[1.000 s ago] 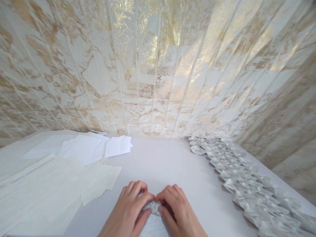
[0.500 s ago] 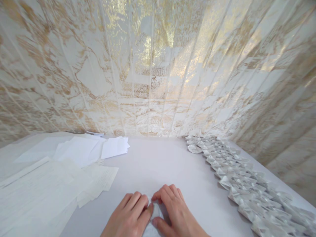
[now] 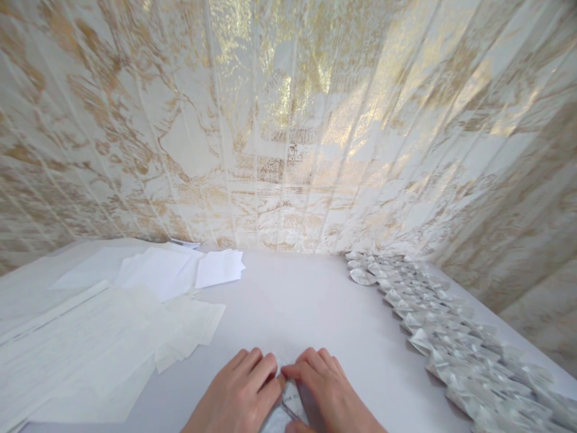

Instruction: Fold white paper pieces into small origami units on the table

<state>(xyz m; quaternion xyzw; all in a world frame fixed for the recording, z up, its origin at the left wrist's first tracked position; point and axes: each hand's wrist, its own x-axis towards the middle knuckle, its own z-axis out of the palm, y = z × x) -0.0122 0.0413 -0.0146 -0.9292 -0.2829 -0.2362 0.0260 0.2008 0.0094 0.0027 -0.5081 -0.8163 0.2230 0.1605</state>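
Note:
Both hands rest at the bottom middle of the view on a white table [image 3: 288, 307]. My left hand [image 3: 241, 394] lies with its fingers together, pressing down on a small silvery folded paper [image 3: 291, 406]. My right hand [image 3: 327, 391] curls over the same paper from the right, thumb and fingers pinching its edge. Only a sliver of the paper shows between the two hands; the rest is hidden under them.
A long row of several finished silvery folded pieces [image 3: 442, 325] runs along the table's right side. Loose white sheets [image 3: 103, 337] and a small stack of white squares [image 3: 219, 267] lie at the left. A white-and-gold patterned wall [image 3: 288, 120] stands right behind the table.
The fingers have flattened from raised, curled knuckles to pressing low on the paper. Both hands sit slightly nearer the bottom edge, and less of the paper shows.

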